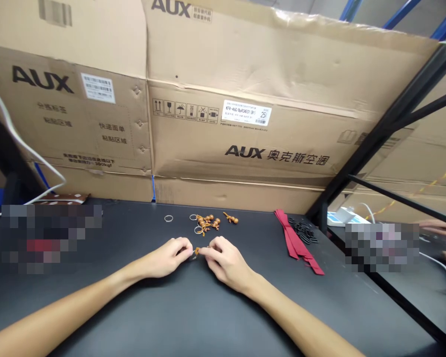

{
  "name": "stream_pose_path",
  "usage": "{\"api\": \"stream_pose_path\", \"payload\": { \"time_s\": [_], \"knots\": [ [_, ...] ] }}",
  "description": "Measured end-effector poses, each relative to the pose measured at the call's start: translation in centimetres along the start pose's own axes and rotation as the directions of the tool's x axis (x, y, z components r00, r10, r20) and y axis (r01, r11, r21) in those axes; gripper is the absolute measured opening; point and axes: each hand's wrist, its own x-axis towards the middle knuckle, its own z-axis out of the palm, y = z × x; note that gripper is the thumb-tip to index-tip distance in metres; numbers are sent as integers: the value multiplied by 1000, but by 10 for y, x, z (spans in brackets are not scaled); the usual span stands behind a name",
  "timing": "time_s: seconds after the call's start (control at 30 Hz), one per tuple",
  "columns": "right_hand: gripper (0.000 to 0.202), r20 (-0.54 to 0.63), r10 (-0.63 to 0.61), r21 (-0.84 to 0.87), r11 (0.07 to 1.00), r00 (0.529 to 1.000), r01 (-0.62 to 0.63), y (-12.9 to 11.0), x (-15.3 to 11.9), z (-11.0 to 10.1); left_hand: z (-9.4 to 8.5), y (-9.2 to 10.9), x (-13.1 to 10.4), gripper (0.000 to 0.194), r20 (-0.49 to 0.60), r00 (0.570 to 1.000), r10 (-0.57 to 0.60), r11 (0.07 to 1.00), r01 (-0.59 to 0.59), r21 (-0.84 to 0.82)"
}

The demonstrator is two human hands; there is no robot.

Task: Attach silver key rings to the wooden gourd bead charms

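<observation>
My left hand [171, 258] is closed in a pinch on a small metal key ring [194, 256], mostly hidden by the fingers. Opposite it, my right hand [226, 263] pinches an orange cord [197, 251] that meets the ring between the fingertips. Whether the cord is threaded through the ring I cannot tell. Just beyond my hands lies a cluster of wooden bead pendants [210, 223] on orange cords, with metal rings among them. One separate bead pendant [232, 218] rests to their right, and a loose key ring [168, 218] lies to their left.
Dark red ribbon strips [292, 238] and a pile of black cords [303, 231] lie at the right. Cardboard boxes [238, 134] wall off the table's back. A black metal post [357, 134] stands right; another person's hands [442, 229] show beyond it. Items at both sides are pixelated.
</observation>
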Motion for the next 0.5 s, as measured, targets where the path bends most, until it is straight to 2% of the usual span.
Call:
{"api": "stream_pose_path", "payload": {
  "time_s": [0.5],
  "knots": [
    [30, 94, -16, -163, 986, 995, 31, -4, 1, -4, -2, 2, 0, 33, 17, 1000, 12, 1000, -12, -18]
  ]
}}
